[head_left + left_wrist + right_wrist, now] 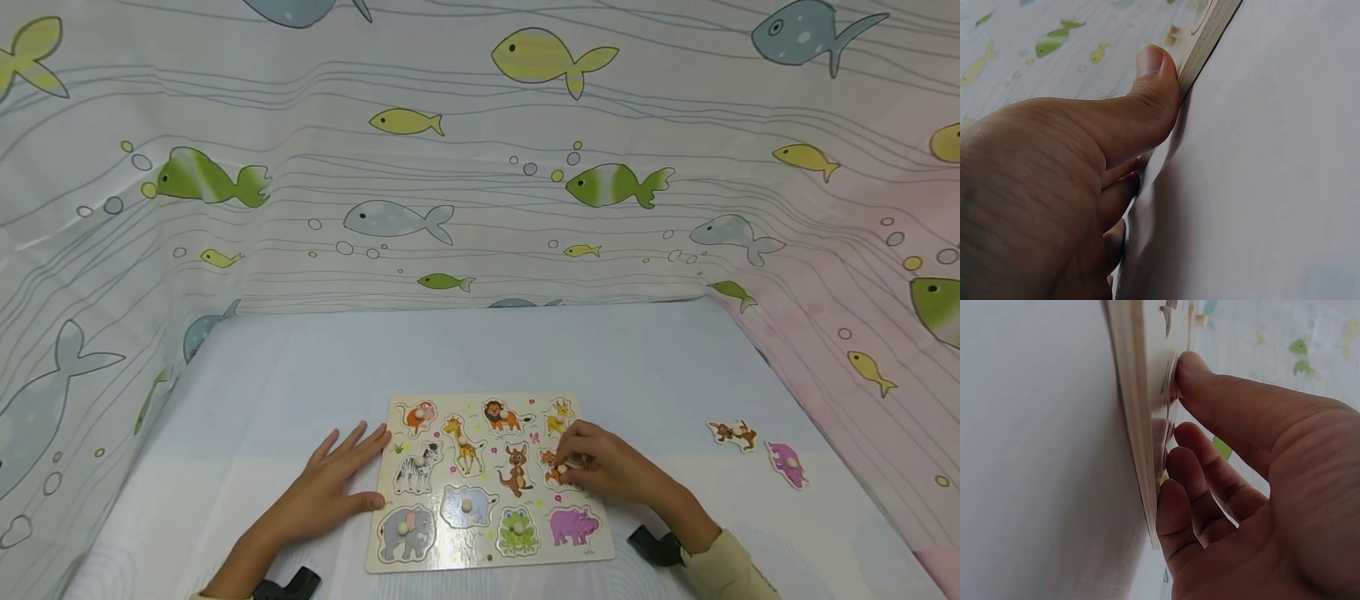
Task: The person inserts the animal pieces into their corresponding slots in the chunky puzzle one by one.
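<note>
A wooden animal puzzle board (431, 557) lies flat on the white-covered table. My left hand (326, 487) rests beside it with fingers spread, fingertips and thumb at the board's left edge; in the left wrist view the thumb (1150, 87) presses that wooden side. My right hand (611, 467) is over the board's right side, pinching the orange tiger puzzle piece (552, 468) at its spot; the fingers partly hide it. Close to these fingers are the yellow animal piece (558, 415) above and a purple hippo picture (573, 527) below. In the right wrist view the thumb (1229, 400) and fingertips meet the board's face.
Two loose puzzle pieces lie right of the board: a brown one (732, 435) and a purple hippo (787, 465). An elephant piece (406, 535), a frog piece (517, 533) and a lion piece (504, 416) sit in the board. A fish-print curtain (465, 167) hangs behind.
</note>
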`<state>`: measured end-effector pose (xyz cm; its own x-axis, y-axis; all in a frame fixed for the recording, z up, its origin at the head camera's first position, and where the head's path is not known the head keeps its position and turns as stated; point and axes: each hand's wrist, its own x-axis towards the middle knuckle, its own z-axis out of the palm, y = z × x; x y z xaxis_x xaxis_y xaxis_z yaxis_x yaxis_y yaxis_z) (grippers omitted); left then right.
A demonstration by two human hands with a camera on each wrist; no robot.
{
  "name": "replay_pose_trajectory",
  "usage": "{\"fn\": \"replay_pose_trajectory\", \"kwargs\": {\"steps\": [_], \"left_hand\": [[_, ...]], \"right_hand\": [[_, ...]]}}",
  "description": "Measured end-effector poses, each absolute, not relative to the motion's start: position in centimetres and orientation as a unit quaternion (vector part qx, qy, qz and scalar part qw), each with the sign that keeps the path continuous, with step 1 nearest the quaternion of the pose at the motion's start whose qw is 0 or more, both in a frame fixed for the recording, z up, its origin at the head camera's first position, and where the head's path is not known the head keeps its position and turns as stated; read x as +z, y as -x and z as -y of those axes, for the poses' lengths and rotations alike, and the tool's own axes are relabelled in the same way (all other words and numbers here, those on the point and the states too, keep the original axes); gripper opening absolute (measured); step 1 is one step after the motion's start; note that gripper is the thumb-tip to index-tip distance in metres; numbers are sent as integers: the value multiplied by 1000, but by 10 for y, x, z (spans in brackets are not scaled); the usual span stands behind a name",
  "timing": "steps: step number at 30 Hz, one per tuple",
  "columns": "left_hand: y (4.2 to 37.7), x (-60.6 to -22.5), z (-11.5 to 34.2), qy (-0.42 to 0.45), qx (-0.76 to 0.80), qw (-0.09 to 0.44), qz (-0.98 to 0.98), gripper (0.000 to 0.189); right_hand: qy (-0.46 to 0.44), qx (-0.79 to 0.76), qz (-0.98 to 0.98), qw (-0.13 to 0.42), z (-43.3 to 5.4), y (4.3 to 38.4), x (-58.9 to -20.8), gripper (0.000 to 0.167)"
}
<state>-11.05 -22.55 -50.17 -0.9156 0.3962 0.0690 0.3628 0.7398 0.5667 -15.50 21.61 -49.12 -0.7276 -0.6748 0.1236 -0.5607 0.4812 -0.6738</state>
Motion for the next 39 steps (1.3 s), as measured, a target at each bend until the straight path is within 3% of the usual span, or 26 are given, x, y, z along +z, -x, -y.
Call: {"fn": "replay_pose_trajectory", "kwargs": {"steps": [22, 39], "left_hand": [[114, -503, 231, -213, 292, 18, -932, 89], [113, -509, 229, -216, 284, 1, -934, 88]], "right_hand": [[337, -425, -835, 86, -226, 158, -487, 27], [178, -359, -916, 5, -325, 158, -455, 21]]}}
